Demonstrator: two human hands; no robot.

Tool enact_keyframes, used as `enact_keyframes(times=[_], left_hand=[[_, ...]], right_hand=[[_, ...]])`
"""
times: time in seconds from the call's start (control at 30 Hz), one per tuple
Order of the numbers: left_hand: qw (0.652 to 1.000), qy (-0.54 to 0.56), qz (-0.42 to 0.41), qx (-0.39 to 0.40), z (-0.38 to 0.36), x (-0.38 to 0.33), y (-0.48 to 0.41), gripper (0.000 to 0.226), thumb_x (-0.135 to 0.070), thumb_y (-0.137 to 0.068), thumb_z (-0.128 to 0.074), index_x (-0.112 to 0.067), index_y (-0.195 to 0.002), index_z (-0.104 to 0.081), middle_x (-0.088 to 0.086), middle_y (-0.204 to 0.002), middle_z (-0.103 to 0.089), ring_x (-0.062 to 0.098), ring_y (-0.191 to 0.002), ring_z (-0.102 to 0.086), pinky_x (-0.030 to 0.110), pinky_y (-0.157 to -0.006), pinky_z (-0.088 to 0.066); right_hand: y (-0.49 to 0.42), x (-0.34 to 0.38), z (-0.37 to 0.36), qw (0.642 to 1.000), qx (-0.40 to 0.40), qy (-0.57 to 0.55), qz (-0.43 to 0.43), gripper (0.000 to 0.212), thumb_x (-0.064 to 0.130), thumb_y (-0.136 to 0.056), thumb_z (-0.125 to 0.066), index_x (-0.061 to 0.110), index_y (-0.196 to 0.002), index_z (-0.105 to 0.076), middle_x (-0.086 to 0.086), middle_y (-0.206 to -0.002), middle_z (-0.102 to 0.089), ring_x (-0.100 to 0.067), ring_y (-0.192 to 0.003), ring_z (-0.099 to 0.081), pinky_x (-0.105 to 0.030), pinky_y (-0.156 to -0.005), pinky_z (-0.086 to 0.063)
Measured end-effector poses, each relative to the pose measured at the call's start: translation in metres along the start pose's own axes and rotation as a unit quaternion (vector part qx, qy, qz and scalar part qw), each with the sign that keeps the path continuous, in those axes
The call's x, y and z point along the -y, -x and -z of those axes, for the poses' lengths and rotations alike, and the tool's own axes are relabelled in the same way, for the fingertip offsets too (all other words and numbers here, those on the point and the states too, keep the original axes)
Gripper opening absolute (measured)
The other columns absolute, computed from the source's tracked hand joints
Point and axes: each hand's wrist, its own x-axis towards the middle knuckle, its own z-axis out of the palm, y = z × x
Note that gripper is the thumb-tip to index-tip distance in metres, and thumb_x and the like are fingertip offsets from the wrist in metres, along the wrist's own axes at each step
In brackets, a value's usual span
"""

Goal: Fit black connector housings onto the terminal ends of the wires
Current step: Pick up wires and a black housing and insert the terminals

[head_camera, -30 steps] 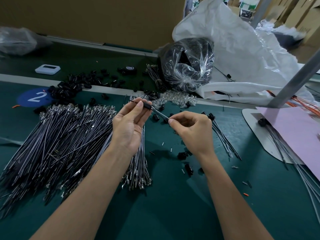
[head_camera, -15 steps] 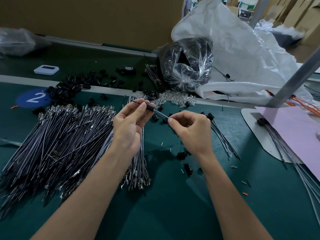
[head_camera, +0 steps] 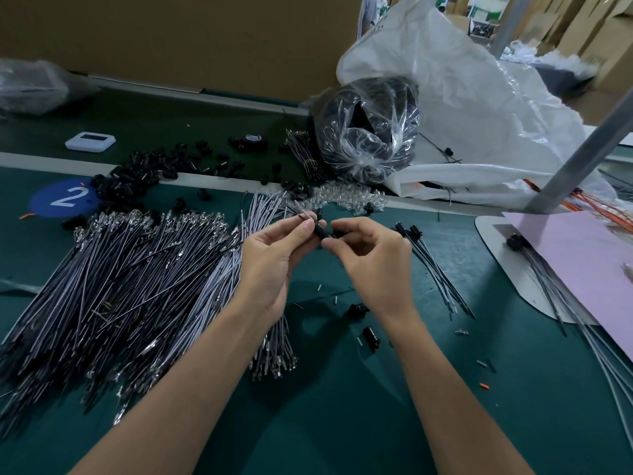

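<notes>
Reaching over a dark green work mat point(head_camera: 342, 423), two bare hands meet. The left hand point(head_camera: 274, 262) pinches a small black plastic connector housing point(head_camera: 323, 232), a thin wire point(head_camera: 303, 217) poking out beyond it; the right hand point(head_camera: 373, 265) pinches its other end. Left lies a pile of grey terminal-tipped wires point(head_camera: 120, 286). Farther back sits a clear plastic bag of black parts point(head_camera: 370, 132).
</notes>
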Motion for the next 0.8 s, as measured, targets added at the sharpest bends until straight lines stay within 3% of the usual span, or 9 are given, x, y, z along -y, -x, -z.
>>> enact_keyframes(times=[0.27,0.37,0.43,0.57,0.67,0.73,0.8], left_hand=[[0.998,-0.06,0.01,0.012,-0.001,-0.002,0.004,0.016,-0.017,-0.072,-0.071,-0.008,-0.085,-0.071,0.002,-0.083,-0.073,0.012,-0.075,-0.069,0.027,-0.073,-0.058],[0.999,0.014,-0.016,-0.038,0.002,-0.013,0.0,0.003,-0.011,-0.087,-0.063,-0.011,-0.087,-0.066,0.004,-0.086,-0.076,0.013,-0.076,-0.072,0.026,-0.072,-0.059],[0.993,0.083,-0.02,-0.082,0.009,-0.023,-0.004,0.007,-0.007,-0.093,-0.058,-0.01,-0.09,-0.065,0.008,-0.087,-0.076,0.016,-0.08,-0.073,0.025,-0.071,-0.059],[0.987,0.12,-0.027,-0.108,0.01,-0.028,-0.005,0.01,-0.006,-0.095,-0.056,-0.007,-0.09,-0.064,0.008,-0.083,-0.075,0.016,-0.079,-0.073,0.023,-0.07,-0.058],[0.989,0.118,-0.01,-0.087,0.007,-0.027,-0.004,0.009,-0.004,-0.096,-0.054,-0.006,-0.091,-0.062,0.008,-0.08,-0.075,0.016,-0.075,-0.073,0.023,-0.068,-0.058],[0.996,0.087,0.002,-0.035,0.008,-0.027,0.0,0.007,-0.014,-0.093,-0.058,-0.008,-0.096,-0.06,0.008,-0.082,-0.074,0.019,-0.076,-0.072,0.027,-0.069,-0.058],[0.999,0.015,0.02,0.028,0.008,-0.024,0.005,0.041,-0.043,-0.088,-0.059,-0.01,-0.112,-0.057,0.011,-0.094,-0.074,0.026,-0.085,-0.072,0.034,-0.075,-0.059]], right_hand=[[0.002,0.0,-0.001,0.999,-0.004,0.028,0.041,0.011,0.022,-0.077,-0.083,0.014,-0.083,-0.077,0.006,-0.075,-0.067,-0.002,-0.063,-0.058,-0.008,-0.062,-0.041],[-0.001,-0.003,0.005,0.999,-0.004,0.039,0.028,0.016,0.021,-0.073,-0.085,0.011,-0.083,-0.078,0.002,-0.091,-0.062,-0.006,-0.07,-0.059,-0.018,-0.068,-0.048],[-0.005,-0.005,0.012,1.0,-0.005,0.014,0.002,0.015,0.02,-0.072,-0.086,0.012,-0.082,-0.077,0.0,-0.098,-0.063,-0.013,-0.077,-0.063,-0.023,-0.073,-0.053],[-0.007,-0.003,0.018,0.994,0.008,-0.094,-0.048,0.013,0.016,-0.072,-0.086,0.012,-0.081,-0.077,0.003,-0.098,-0.069,-0.009,-0.074,-0.068,-0.021,-0.07,-0.054],[-0.007,-0.001,0.019,0.961,0.018,-0.257,-0.1,0.013,0.01,-0.077,-0.081,0.009,-0.086,-0.072,-0.001,-0.104,-0.074,-0.018,-0.086,-0.071,-0.027,-0.077,-0.056],[-0.009,0.001,0.021,0.914,0.021,-0.389,-0.11,0.015,0.009,-0.078,-0.076,0.008,-0.091,-0.066,-0.008,-0.108,-0.073,-0.028,-0.095,-0.07,-0.033,-0.082,-0.057],[-0.012,0.001,0.026,0.848,0.021,-0.517,-0.116,0.017,0.011,-0.08,-0.069,0.008,-0.094,-0.06,-0.014,-0.108,-0.072,-0.028,-0.095,-0.07,-0.034,-0.082,-0.058]])
